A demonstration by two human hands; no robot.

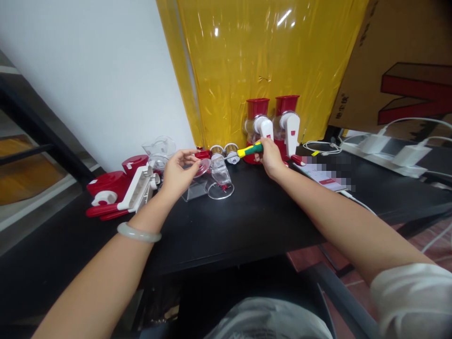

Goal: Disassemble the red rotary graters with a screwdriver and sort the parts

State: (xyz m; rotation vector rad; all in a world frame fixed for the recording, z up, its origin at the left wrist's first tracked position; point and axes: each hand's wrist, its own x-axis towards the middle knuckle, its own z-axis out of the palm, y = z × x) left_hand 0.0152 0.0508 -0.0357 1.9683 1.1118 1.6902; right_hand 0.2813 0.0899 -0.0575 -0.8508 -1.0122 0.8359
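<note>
My right hand (271, 159) is closed around a screwdriver (250, 150) with a yellow and green handle, its shaft pointing left toward my left hand. With fingers and thumb pinched together, my left hand (181, 170) grips a clear round plastic part (204, 167). A small red piece (202, 154) shows just above that part; whether they are joined I cannot tell. Beneath and beside it on the black table are clear plastic housings (221, 189). Two metal grater drums (231, 153) lie behind them, near the screwdriver's shaft.
Two red and white rotary graters (291, 127) stand at the back. At the left lie red bases (109, 183), a white frame with red handles (136, 193) and a clear hopper (158, 150). To the right are a lit tablet (319, 175), cables and a power strip (384, 157).
</note>
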